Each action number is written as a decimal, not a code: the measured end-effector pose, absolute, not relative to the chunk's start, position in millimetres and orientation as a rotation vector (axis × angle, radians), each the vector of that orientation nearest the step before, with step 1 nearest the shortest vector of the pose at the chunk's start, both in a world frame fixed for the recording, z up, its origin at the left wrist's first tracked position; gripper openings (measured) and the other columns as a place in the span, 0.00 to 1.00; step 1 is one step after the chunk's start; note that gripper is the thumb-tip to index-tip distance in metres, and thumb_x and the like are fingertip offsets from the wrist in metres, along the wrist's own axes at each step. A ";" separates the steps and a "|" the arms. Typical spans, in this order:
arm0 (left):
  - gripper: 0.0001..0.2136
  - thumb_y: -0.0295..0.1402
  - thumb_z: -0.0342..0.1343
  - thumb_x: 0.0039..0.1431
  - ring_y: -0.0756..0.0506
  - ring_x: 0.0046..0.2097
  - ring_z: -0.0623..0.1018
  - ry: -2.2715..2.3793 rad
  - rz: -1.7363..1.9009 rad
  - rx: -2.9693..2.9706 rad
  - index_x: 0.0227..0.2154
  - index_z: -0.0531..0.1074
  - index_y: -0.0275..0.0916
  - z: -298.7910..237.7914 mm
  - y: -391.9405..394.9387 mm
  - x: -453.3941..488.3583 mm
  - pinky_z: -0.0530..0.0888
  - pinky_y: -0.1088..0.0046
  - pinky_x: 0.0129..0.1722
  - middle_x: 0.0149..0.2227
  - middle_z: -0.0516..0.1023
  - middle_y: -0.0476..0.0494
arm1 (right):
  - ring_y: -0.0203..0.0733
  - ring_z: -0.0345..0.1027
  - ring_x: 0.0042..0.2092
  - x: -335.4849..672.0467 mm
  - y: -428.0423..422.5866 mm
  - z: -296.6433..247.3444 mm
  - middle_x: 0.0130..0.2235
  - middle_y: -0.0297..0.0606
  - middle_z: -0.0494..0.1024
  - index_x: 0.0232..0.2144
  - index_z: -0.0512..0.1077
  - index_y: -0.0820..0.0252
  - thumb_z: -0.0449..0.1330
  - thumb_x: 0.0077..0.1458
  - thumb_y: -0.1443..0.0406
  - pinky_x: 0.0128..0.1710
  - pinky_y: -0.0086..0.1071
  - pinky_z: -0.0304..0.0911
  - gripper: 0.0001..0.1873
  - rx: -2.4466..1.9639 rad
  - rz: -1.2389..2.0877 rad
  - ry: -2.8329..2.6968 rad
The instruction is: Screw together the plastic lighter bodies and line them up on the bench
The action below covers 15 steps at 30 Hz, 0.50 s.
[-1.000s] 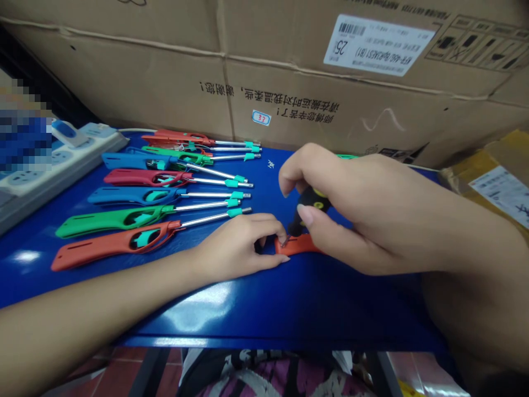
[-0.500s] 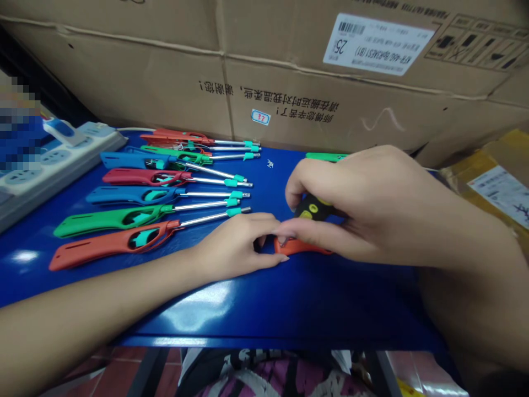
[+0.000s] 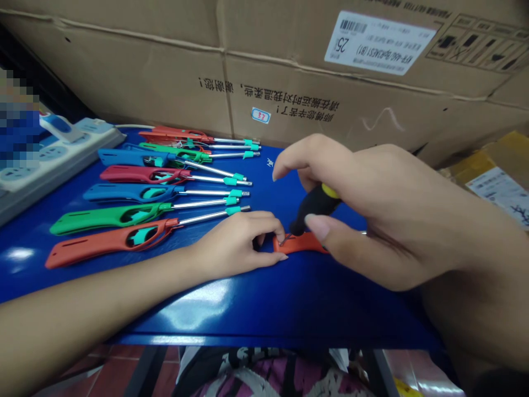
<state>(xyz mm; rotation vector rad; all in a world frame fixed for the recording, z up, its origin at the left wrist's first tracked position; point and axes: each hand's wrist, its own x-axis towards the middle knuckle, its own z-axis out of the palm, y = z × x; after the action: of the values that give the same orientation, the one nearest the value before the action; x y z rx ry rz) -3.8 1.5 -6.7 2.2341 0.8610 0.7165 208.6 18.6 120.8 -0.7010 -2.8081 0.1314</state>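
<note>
An orange long-nosed lighter (image 3: 303,242) lies flat on the blue tabletop, its far part hidden behind my right hand. My left hand (image 3: 239,245) rests on the table, with thumb and bent index finger closed about the lighter's left end. In my right hand (image 3: 388,220) is a black-and-yellow screwdriver (image 3: 317,207), tilted, its thin tip down at that same end beside my left index fingertip. The right thumb presses on the handle while the index finger is lifted off it; the other fingers are partly hidden.
Several lighters, such as an orange one (image 3: 111,242) and a green one (image 3: 111,216), lie in a row on the left. Behind them stands a large cardboard box (image 3: 165,82). A white power strip (image 3: 66,149) sits at far left, a taped carton (image 3: 502,160) at right.
My right index finger has lifted away from the screwdriver and the thumb has shifted along the handle. The screwdriver's tip now shows at the lighter's end. My left hand stays nearly in place.
</note>
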 end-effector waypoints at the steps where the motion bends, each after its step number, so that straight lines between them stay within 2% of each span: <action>1: 0.05 0.31 0.65 0.58 0.49 0.34 0.76 0.862 0.711 2.236 0.35 0.74 0.39 -6.8 1.5 -3.8 0.70 0.73 0.37 0.34 0.78 0.51 | 0.41 0.70 0.31 208.6 18.6 120.8 0.36 0.37 0.77 0.52 0.65 0.59 0.51 0.64 0.56 0.28 0.32 0.59 0.18 -0.722 0.108 -2.799; 4: 0.05 0.31 0.65 0.58 0.49 0.33 0.75 0.870 0.703 2.266 0.36 0.75 0.39 -7.2 1.4 -3.8 0.70 0.73 0.37 0.33 0.77 0.51 | 0.41 0.71 0.32 209.1 18.5 120.7 0.34 0.36 0.76 0.51 0.65 0.58 0.51 0.65 0.56 0.28 0.32 0.59 0.17 -0.790 0.066 -2.773; 8: 0.05 0.31 0.64 0.59 0.50 0.34 0.75 0.865 0.709 2.243 0.35 0.74 0.39 -7.2 1.4 -3.6 0.69 0.74 0.35 0.34 0.77 0.50 | 0.42 0.71 0.37 209.7 17.5 121.3 0.45 0.41 0.75 0.57 0.60 0.59 0.51 0.62 0.61 0.29 0.33 0.61 0.22 -0.721 0.109 -2.793; 13: 0.05 0.32 0.65 0.58 0.49 0.32 0.74 0.885 0.690 2.259 0.36 0.75 0.39 -6.4 1.5 -3.5 0.69 0.73 0.35 0.32 0.76 0.51 | 0.41 0.70 0.32 207.9 17.6 120.5 0.35 0.36 0.76 0.47 0.67 0.57 0.51 0.66 0.55 0.29 0.32 0.59 0.15 -0.764 0.044 -2.806; 15: 0.06 0.32 0.65 0.58 0.50 0.32 0.73 0.884 0.698 2.276 0.38 0.76 0.40 -6.2 1.3 -3.6 0.69 0.74 0.34 0.32 0.76 0.51 | 0.40 0.70 0.34 209.2 18.0 122.5 0.37 0.36 0.76 0.48 0.68 0.56 0.51 0.66 0.58 0.31 0.32 0.59 0.13 -0.756 0.059 -2.784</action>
<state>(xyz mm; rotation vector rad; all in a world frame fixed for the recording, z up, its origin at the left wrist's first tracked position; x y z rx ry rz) -3.6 1.3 -6.2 2.2765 0.8842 0.6978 209.2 18.0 122.5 -0.7563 -2.7836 0.0591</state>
